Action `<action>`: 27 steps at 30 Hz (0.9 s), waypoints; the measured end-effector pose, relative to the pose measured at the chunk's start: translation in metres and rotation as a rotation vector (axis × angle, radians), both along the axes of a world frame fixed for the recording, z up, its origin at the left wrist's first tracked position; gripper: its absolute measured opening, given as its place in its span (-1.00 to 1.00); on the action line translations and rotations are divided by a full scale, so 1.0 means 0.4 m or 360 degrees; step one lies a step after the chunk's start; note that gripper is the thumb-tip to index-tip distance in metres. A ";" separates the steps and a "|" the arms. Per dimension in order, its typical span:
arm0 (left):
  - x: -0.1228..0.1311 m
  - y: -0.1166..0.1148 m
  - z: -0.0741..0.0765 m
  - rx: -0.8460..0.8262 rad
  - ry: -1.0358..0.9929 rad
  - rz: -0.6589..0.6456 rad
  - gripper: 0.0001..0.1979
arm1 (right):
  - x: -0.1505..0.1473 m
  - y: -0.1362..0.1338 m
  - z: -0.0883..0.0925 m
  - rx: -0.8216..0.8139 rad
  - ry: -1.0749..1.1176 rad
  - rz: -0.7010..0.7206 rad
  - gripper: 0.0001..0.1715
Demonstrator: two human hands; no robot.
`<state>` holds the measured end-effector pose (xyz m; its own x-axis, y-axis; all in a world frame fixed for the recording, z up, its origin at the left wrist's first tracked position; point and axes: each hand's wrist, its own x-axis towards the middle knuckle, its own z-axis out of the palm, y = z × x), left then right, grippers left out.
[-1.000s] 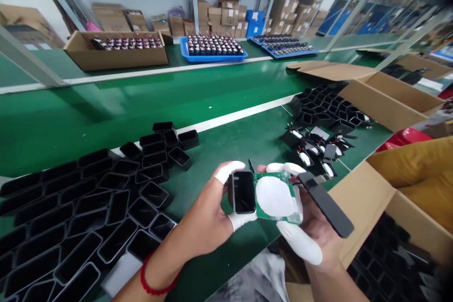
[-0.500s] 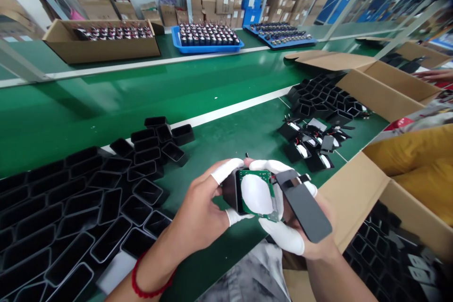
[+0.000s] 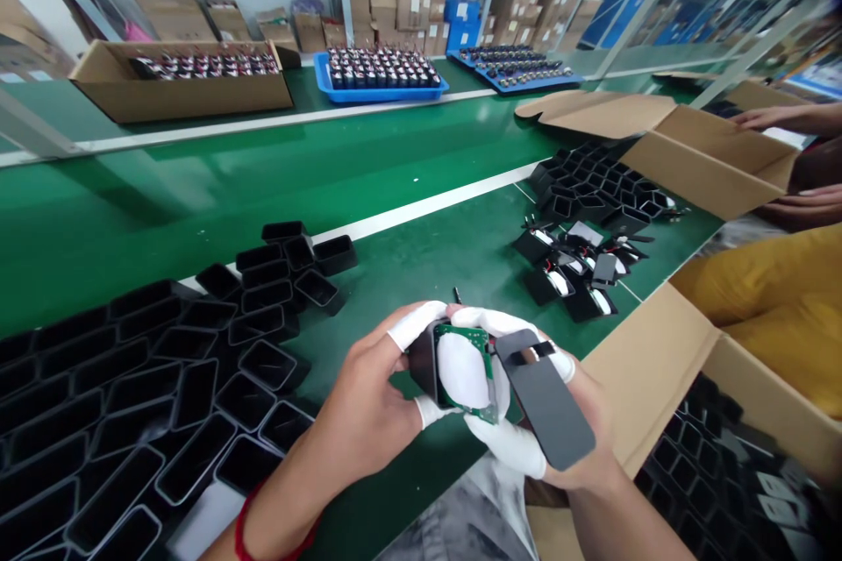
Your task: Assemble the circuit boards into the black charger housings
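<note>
- Case [image 3: 423, 364] was over the near part of the green bench [image 3: 421, 259], between the two hands, nearer the left, its mouth turned right.
- Left hand [image 3: 372, 394] had the case from its left side: white-covered fingers over the top, thumb beneath, parted by about the case's own depth. Grip looked firm.
- Board [image 3: 490, 372] with its white pad [image 3: 462, 372] lay directly right of the case, left end at the mouth; how deep it went, could not tell.
- Right hand [image 3: 592, 412] was cupped about the board, fingers along the upper edge, thumb along the lower, with the board between them. Palm hidden behind the cover.
- Key relation, as judged: board and case mouth roughly in line, left to right across the view, the right hand on the board's outer end.
- Cover [image 3: 549, 408] sat right of the board, apart from the case, long axis slanting from upper left to lower right, off the board's line. Whether the right hand gripped it or it only rested there, could not tell.
- Empty-looking cases [image 3: 132, 377] stood massed left of the left hand; a cluster of units [image 3: 579, 267] lay beyond the right.
</note>
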<state>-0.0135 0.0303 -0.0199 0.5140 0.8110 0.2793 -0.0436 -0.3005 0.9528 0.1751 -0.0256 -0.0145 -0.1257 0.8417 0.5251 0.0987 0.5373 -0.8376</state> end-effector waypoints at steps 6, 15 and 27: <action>0.000 0.004 -0.007 -0.0043 -0.0013 0.0003 -0.33 | 0.001 0.000 -0.002 0.0068 -0.0104 -0.0078 -0.10; -0.002 0.000 -0.010 -0.0042 0.0012 0.0002 -0.35 | 0.001 0.001 0.003 0.0084 -0.0162 -0.0079 -0.12; -0.002 -0.001 -0.008 -0.0046 0.0036 0.0032 -0.34 | -0.006 0.003 0.021 0.0079 -0.0242 -0.0116 -0.15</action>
